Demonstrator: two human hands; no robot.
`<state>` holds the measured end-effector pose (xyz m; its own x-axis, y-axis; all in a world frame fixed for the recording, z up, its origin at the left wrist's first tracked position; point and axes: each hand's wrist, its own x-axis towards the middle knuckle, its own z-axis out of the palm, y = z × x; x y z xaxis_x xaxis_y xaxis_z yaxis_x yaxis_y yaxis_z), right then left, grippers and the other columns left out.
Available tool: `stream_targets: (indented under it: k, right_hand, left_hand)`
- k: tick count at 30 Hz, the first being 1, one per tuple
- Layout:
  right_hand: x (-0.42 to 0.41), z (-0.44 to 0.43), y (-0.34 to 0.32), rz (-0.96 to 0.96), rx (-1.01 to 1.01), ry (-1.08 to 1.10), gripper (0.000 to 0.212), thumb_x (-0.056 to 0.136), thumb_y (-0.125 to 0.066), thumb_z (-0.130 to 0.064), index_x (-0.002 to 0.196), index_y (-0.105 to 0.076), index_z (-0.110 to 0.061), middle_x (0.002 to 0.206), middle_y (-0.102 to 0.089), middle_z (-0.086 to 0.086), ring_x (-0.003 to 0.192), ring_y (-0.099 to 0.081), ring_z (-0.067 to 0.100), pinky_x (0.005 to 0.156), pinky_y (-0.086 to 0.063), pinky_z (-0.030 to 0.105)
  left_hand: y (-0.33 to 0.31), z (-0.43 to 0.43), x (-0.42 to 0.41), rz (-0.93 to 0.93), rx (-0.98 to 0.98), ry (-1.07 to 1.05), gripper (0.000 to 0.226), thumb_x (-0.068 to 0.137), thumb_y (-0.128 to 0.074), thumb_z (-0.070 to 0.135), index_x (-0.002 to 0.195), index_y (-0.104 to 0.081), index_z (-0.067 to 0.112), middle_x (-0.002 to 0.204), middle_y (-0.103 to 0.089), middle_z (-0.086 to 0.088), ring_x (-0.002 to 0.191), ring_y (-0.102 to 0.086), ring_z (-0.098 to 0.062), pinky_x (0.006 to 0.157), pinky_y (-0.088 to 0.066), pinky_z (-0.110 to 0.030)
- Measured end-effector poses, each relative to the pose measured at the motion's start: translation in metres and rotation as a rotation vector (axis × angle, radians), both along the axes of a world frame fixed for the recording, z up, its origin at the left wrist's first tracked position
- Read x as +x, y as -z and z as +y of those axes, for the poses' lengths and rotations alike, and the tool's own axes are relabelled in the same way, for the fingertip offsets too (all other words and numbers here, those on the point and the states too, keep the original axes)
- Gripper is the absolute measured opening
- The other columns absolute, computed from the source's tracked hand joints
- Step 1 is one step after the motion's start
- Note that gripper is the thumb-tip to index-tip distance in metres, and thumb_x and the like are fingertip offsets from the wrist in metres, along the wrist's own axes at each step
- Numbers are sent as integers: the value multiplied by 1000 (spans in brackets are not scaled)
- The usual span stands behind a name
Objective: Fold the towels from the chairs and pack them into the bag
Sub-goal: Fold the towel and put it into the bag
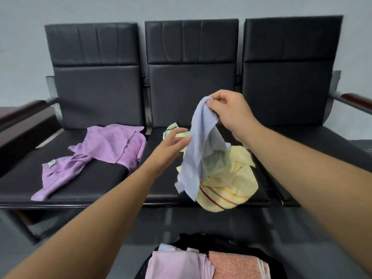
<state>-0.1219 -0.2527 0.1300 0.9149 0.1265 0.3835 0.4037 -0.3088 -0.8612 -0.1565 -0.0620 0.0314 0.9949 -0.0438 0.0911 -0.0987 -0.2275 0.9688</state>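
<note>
My right hand (229, 109) pinches the top corner of a pale blue towel (196, 150), which hangs down over the middle chair seat. My left hand (171, 146) reaches toward the towel's left edge with fingers relaxed and blurred, at or just short of the cloth. Under the blue towel lies a crumpled yellow towel (227, 184) with red and orange stripes. A purple towel (104, 152) lies crumpled on the left seat. On the floor at the bottom stands a black bag (201, 240) holding folded pink, salmon and light blue towels.
Three joined black chairs (191, 77) stand against a grey wall. The right seat (314, 137) holds nothing. Dark wooden armrests stick out at the left end (24, 109) and the right end (356, 99). Grey floor lies between the chairs and the bag.
</note>
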Motion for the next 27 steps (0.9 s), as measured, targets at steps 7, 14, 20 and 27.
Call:
stream_targets:
  k: [7, 14, 20, 27]
  right_hand:
    - [-46, -5, -70, 3, 104, 48, 17, 99, -58, -16, 102, -74, -10, 93, -70, 1, 91, -64, 15, 79, -53, 31]
    - [-78, -29, -98, 185, -37, 96, 10, 91, -56, -4, 86, -64, -2, 83, -60, 13, 79, -56, 24, 67, -50, 34]
    - [-113, -28, -124, 151, -11, -44, 19, 94, -68, -18, 109, -71, -7, 106, -72, 3, 97, -68, 20, 82, -59, 34]
    - [-164, -2, -113, -13, -354, -445, 43, 80, -86, -33, 119, -67, -33, 114, -70, -4, 97, -73, 17, 85, -62, 39]
  left_hand:
    - [-59, -2, -42, -91, 74, 55, 24, 91, -70, 28, 103, -69, 7, 101, -74, -9, 95, -71, -20, 98, -55, -53]
    - [-125, 21, -86, -140, -125, -94, 11, 97, -62, 22, 89, -66, 14, 79, -60, -7, 73, -53, -21, 65, -42, -33]
    - [-188, 15, -117, -134, -258, -57, 19, 99, -60, 15, 81, -66, 10, 79, -68, -9, 69, -64, -22, 69, -55, -31]
    - [-200, 11, -137, -35, -287, -180, 25, 100, -57, 12, 110, -68, -7, 108, -72, -24, 94, -71, -33, 84, -59, -44]
